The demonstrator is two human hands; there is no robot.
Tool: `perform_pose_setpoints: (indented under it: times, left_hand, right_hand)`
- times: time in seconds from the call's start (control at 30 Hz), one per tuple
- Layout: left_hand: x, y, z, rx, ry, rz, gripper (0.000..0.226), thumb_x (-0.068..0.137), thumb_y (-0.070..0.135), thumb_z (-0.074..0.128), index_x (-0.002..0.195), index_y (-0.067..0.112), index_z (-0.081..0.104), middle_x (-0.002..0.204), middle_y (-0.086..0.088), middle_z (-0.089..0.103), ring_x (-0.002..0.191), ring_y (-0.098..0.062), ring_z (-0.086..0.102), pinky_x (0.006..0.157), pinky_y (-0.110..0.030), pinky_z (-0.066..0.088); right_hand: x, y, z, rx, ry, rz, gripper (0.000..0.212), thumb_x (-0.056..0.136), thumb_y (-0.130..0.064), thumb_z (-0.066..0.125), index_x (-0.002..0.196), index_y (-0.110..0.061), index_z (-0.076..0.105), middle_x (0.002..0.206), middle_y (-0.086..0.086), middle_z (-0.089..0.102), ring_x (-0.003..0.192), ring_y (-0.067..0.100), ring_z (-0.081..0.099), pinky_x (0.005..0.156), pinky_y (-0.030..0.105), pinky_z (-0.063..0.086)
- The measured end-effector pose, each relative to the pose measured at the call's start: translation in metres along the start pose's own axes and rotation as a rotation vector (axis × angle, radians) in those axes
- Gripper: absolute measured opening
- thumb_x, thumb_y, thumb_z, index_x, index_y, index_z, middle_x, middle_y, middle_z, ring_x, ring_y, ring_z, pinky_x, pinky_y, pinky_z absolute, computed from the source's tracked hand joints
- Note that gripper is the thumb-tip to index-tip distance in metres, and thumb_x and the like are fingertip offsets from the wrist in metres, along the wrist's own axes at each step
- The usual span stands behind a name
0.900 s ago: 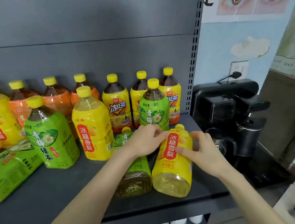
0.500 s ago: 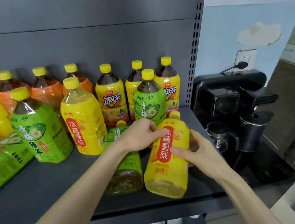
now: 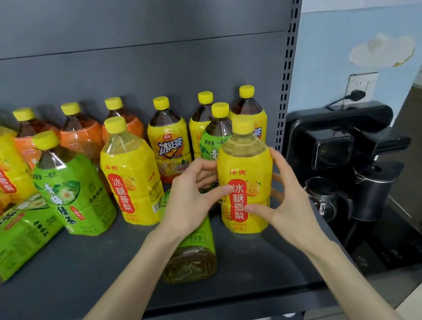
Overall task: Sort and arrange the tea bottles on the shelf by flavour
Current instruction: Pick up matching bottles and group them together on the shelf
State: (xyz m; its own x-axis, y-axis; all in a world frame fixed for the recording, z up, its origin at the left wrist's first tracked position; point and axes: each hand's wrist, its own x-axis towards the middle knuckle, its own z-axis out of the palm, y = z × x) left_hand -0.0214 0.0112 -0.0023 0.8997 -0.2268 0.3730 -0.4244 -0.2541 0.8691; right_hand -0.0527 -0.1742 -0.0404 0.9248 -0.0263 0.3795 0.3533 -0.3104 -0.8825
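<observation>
Bottle (image 3: 245,179) upright, clamped between left hand (image 3: 191,200) and right hand (image 3: 287,197); full, looks heavy, slick label, so grip mid-body both sides.

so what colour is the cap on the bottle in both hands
Yellow cap on the bottle, clearest in the head view.

The pear-drink bottle (image 3: 245,179) is bright yellow with a yellow cap and a red label panel bearing white characters. The green-tea bottle (image 3: 71,184) wears a leaf-green wrap with a pale fruit picture — its cap is yellow too. The back-row bottles (image 3: 81,132) are orange over dark brown tea. The shelf (image 3: 84,281) is plain dark grey — no pattern.
</observation>
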Motion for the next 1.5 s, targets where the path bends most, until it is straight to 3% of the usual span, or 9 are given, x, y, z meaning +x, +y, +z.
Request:
perform_pose_setpoints:
  times: [0.2, 0.3, 0.5, 0.57, 0.73, 0.9, 1.17, 1.27, 1.5]
  left_hand:
    - [-0.011, -0.001, -0.003, 0.174, 0.013, 0.022, 0.038, 0.082, 0.022, 0.07, 0.118, 0.02, 0.059, 0.111, 0.012, 0.063, 0.104, -0.002, 0.06, 0.09, -0.01, 0.046]
    - [-0.032, -0.005, -0.012, 0.325, 0.112, 0.041, 0.029, 0.087, 0.025, 0.065, 0.115, 0.018, 0.064, 0.11, 0.015, 0.06, 0.103, 0.003, 0.052, 0.082, 0.005, 0.033]
    - [-0.075, -0.032, -0.037, 0.236, 0.344, -0.147, 0.023, 0.087, 0.028, 0.064, 0.108, 0.021, 0.061, 0.109, 0.003, 0.062, 0.101, -0.013, 0.058, 0.085, -0.026, 0.048]
    - [-0.082, -0.038, -0.042, 0.152, 0.362, -0.238, 0.028, 0.088, 0.03, 0.062, 0.112, 0.015, 0.059, 0.106, -0.001, 0.064, 0.095, -0.011, 0.061, 0.078, -0.017, 0.048]
    - [-0.084, -0.049, -0.054, 0.033, 0.255, -0.375, 0.032, 0.093, 0.034, 0.053, 0.112, 0.01, 0.06, 0.095, 0.004, 0.065, 0.084, 0.001, 0.06, 0.068, -0.003, 0.044]
    - [-0.08, -0.061, -0.062, -0.029, 0.042, -0.458, 0.051, 0.092, 0.049, 0.047, 0.128, 0.013, 0.053, 0.115, 0.0, 0.065, 0.105, -0.014, 0.061, 0.093, -0.043, 0.05]
    - [-0.072, -0.056, -0.074, -0.261, -0.161, -0.44, 0.034, 0.097, 0.042, 0.043, 0.123, 0.025, 0.056, 0.114, 0.009, 0.067, 0.101, -0.006, 0.064, 0.087, -0.034, 0.054]
    - [-0.072, -0.052, -0.078, -0.317, -0.168, -0.309, 0.027, 0.096, 0.031, 0.047, 0.122, 0.028, 0.053, 0.111, 0.015, 0.065, 0.102, -0.001, 0.063, 0.083, -0.024, 0.053]
    - [-0.058, -0.048, -0.092, -0.369, -0.08, -0.219, 0.038, 0.089, 0.024, 0.058, 0.124, 0.015, 0.043, 0.126, -0.012, 0.059, 0.112, -0.02, 0.061, 0.096, -0.037, 0.05]
  right_hand:
    - [-0.004, 0.001, 0.002, -0.071, 0.013, -0.01, 0.099, 0.076, -0.021, 0.08, 0.15, -0.038, 0.016, 0.151, -0.016, 0.032, 0.135, 0.003, 0.037, 0.107, 0.042, 0.043]
    - [-0.02, -0.004, 0.007, -0.163, 0.118, -0.057, 0.081, 0.081, -0.016, 0.075, 0.145, -0.032, 0.029, 0.139, -0.017, 0.039, 0.128, -0.002, 0.041, 0.102, 0.024, 0.044]
    - [-0.054, -0.019, 0.038, -0.126, 0.257, -0.155, 0.024, 0.085, -0.006, 0.069, 0.104, -0.018, 0.062, 0.107, -0.001, 0.06, 0.096, 0.0, 0.058, 0.075, 0.007, 0.045]
    - [-0.056, -0.025, 0.057, -0.083, 0.18, -0.096, 0.017, 0.086, -0.012, 0.068, 0.1, -0.021, 0.063, 0.102, -0.004, 0.062, 0.093, 0.0, 0.059, 0.073, 0.007, 0.046]
    - [-0.041, -0.029, 0.097, -0.064, 0.074, 0.205, 0.032, 0.088, -0.034, 0.065, 0.117, -0.024, 0.057, 0.108, -0.015, 0.06, 0.097, -0.002, 0.058, 0.075, 0.01, 0.048]
    - [-0.033, -0.022, 0.122, 0.103, 0.037, 0.428, 0.047, 0.087, -0.05, 0.061, 0.124, -0.023, 0.059, 0.113, -0.005, 0.069, 0.1, 0.012, 0.065, 0.094, 0.04, 0.051]
    - [-0.054, -0.034, 0.129, 0.267, 0.107, 0.272, 0.032, 0.084, -0.025, 0.064, 0.115, -0.02, 0.064, 0.109, -0.004, 0.073, 0.105, 0.019, 0.067, 0.091, 0.033, 0.054]
    - [-0.064, -0.04, 0.13, 0.265, 0.155, 0.184, 0.047, 0.076, -0.022, 0.068, 0.122, -0.02, 0.058, 0.113, -0.005, 0.071, 0.107, 0.013, 0.065, 0.085, 0.022, 0.053]
    - [-0.056, -0.037, 0.13, 0.151, 0.11, 0.107, 0.079, 0.073, -0.005, 0.076, 0.138, -0.03, 0.038, 0.138, -0.005, 0.053, 0.123, 0.007, 0.054, 0.095, 0.021, 0.048]
